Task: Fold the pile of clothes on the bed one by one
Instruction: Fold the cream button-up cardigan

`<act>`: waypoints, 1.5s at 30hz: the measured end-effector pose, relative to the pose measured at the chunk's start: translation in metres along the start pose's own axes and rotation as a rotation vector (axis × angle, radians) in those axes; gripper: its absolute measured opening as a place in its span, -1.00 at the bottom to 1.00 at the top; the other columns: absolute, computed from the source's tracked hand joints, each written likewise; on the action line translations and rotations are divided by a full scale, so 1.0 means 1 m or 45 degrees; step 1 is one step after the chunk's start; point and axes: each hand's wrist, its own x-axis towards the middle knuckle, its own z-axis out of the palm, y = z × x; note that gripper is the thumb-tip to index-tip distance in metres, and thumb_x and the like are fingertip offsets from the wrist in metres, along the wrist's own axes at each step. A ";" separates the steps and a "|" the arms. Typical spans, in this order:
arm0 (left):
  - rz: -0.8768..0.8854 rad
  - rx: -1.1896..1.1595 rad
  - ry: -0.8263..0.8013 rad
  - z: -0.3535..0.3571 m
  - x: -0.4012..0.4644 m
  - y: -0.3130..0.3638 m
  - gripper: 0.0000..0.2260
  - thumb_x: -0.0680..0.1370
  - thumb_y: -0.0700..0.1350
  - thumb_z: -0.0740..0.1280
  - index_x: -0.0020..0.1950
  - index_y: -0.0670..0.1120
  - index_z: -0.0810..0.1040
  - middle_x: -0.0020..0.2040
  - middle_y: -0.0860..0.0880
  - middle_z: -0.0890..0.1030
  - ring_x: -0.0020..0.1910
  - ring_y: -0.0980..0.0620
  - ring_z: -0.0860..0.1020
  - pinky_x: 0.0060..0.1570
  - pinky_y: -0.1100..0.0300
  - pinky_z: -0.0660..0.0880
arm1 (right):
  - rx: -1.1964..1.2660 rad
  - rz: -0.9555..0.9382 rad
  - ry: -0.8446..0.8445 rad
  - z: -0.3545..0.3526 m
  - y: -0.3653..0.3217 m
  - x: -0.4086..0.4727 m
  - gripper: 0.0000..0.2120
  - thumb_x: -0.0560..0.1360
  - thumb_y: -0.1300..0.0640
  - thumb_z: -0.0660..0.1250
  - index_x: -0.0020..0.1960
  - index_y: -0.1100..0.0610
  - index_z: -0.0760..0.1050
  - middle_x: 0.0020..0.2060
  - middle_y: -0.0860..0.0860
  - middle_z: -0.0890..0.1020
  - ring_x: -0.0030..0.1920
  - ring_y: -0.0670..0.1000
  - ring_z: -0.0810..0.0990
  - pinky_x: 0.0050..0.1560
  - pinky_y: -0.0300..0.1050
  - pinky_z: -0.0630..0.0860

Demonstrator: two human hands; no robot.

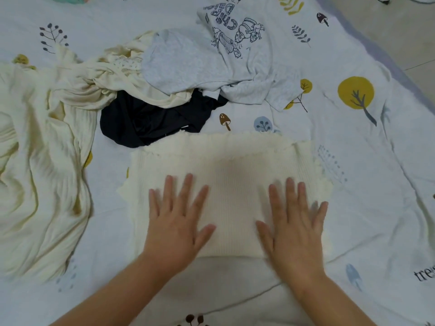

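Cream knit (226, 161) lies flat on the sheet (367, 208) nearest the person, apparently folded into a rectangle; left hand (176, 222) and right hand (294, 224) rest palm-down on its near half, fingers straight and spread, gripping nothing, presumably to smooth the layers. The pile sits beyond, unfolded: navy garment (146, 121) just behind the knit, grey tee (211, 62) and cream dress (42, 161) further off; judged early in the task.

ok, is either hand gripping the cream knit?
No: the left hand and right hand lie flat, fingers spread, on the cream knit.
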 end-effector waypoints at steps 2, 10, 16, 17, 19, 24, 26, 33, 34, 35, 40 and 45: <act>0.065 0.001 -0.058 0.011 -0.009 0.006 -0.43 0.58 0.28 -0.17 0.51 0.03 0.09 0.52 -0.12 0.12 0.47 -0.27 0.02 0.38 -0.22 -0.11 | -0.034 -0.110 -0.126 0.009 -0.005 -0.013 -0.46 0.59 -0.18 -0.19 0.46 0.05 0.17 0.44 0.13 0.29 0.44 0.13 0.14 0.38 0.26 -0.11; 0.046 0.077 -0.158 0.009 -0.006 0.002 -0.45 0.60 0.23 -0.18 0.44 0.00 0.29 0.42 -0.12 0.35 0.39 -0.30 0.28 0.29 -0.26 0.16 | 0.362 0.175 0.152 -0.015 0.015 -0.001 -0.60 0.50 0.09 0.23 0.29 0.22 0.42 0.31 0.30 0.40 0.31 0.23 0.30 0.32 0.07 0.20; 0.097 -0.070 -0.216 -0.007 -0.009 -0.005 -0.37 0.59 0.20 -0.27 0.38 -0.06 0.41 0.41 -0.10 0.38 0.40 -0.20 0.25 0.25 -0.21 0.12 | 0.918 0.963 -0.236 -0.044 0.042 0.011 -0.42 0.46 0.13 0.36 0.40 0.28 0.26 -0.04 0.09 0.49 0.04 0.14 0.48 0.06 -0.04 0.38; 0.103 -0.141 -0.213 -0.009 -0.009 -0.006 -0.29 0.54 0.26 -0.33 0.43 -0.04 0.34 0.46 -0.06 0.27 0.45 -0.13 0.11 0.31 -0.17 0.01 | 0.954 1.012 -0.288 -0.046 0.046 0.014 -0.40 0.45 0.11 0.39 0.39 0.28 0.27 -0.05 0.07 0.48 0.04 0.15 0.49 0.06 -0.02 0.41; 0.080 -0.266 -0.208 -0.012 -0.012 -0.008 -0.19 0.42 0.37 -0.39 0.50 0.01 0.18 0.52 0.02 0.04 0.46 0.02 -0.15 0.36 -0.02 -0.23 | 1.067 1.072 -0.406 -0.049 0.051 0.020 -0.46 0.42 0.13 0.42 0.32 0.30 0.36 -0.02 0.10 0.53 0.02 0.17 0.53 0.01 0.00 0.46; -0.018 -0.424 -0.218 -0.028 -0.017 -0.016 -0.32 0.42 0.24 -0.22 0.48 0.05 0.22 0.53 0.02 0.08 0.52 0.04 -0.01 0.38 0.15 -0.20 | 1.341 0.960 -0.590 -0.085 0.034 0.029 -0.52 0.38 0.30 0.44 0.25 0.19 0.39 0.05 0.10 0.58 -0.02 0.11 0.58 -0.21 -0.10 0.49; -0.096 -0.575 -0.157 -0.036 -0.019 -0.019 -0.47 0.51 0.15 -0.05 0.44 0.03 0.29 0.50 0.03 0.19 0.49 0.07 0.12 0.42 0.20 -0.08 | 1.369 0.809 -0.540 -0.103 0.011 0.030 -0.54 0.38 0.34 0.41 0.22 0.12 0.40 -0.02 0.07 0.58 -0.08 0.07 0.59 -0.22 -0.11 0.50; -0.566 -1.871 -0.183 -0.075 -0.011 -0.035 -0.64 0.61 0.13 0.00 0.22 0.07 0.50 0.18 0.09 0.58 0.19 0.12 0.51 0.19 0.23 0.39 | 0.979 0.192 -0.358 -0.146 -0.116 0.014 -0.55 0.36 0.21 0.35 0.19 -0.10 0.39 -0.13 -0.13 0.56 -0.19 -0.10 0.55 -0.26 -0.23 0.47; -0.614 -2.148 -0.255 -0.078 -0.008 -0.040 -0.55 0.58 0.20 -0.03 0.21 0.03 0.51 0.14 0.02 0.62 0.13 0.05 0.56 0.13 0.13 0.45 | 0.950 0.109 -0.359 -0.144 -0.134 0.010 -0.54 0.38 0.20 0.33 0.21 -0.11 0.37 -0.11 -0.13 0.56 -0.15 -0.09 0.55 -0.21 -0.20 0.50; -0.649 -2.364 -0.300 -0.082 -0.005 -0.045 -0.48 0.54 0.26 -0.02 0.21 -0.02 0.52 0.08 -0.04 0.64 0.06 0.01 0.61 0.03 0.10 0.51 | 0.908 0.024 -0.367 -0.139 -0.151 0.007 -0.54 0.40 0.20 0.30 0.24 -0.11 0.34 -0.08 -0.12 0.55 -0.10 -0.06 0.55 -0.13 -0.17 0.51; -0.633 -2.398 -0.268 -0.097 0.006 -0.058 -0.59 0.39 0.16 0.27 0.09 -0.08 0.57 -0.08 -0.06 0.68 -0.12 0.02 0.66 -0.24 0.24 0.58 | 0.783 -0.252 -0.468 -0.102 -0.194 -0.002 -0.48 0.51 0.18 0.21 0.41 -0.05 0.15 0.05 -0.04 0.46 0.04 0.01 0.49 0.00 -0.17 0.42; -0.647 -1.921 -0.083 -0.093 0.021 -0.082 -0.85 0.50 -0.13 0.35 0.06 0.00 0.54 -0.08 -0.02 0.66 -0.13 0.04 0.64 -0.22 0.20 0.56 | 1.078 -0.222 -0.176 -0.096 -0.181 0.000 -0.68 0.46 0.16 0.20 0.17 0.08 0.54 -0.06 -0.05 0.57 -0.07 -0.06 0.53 0.00 -0.12 0.52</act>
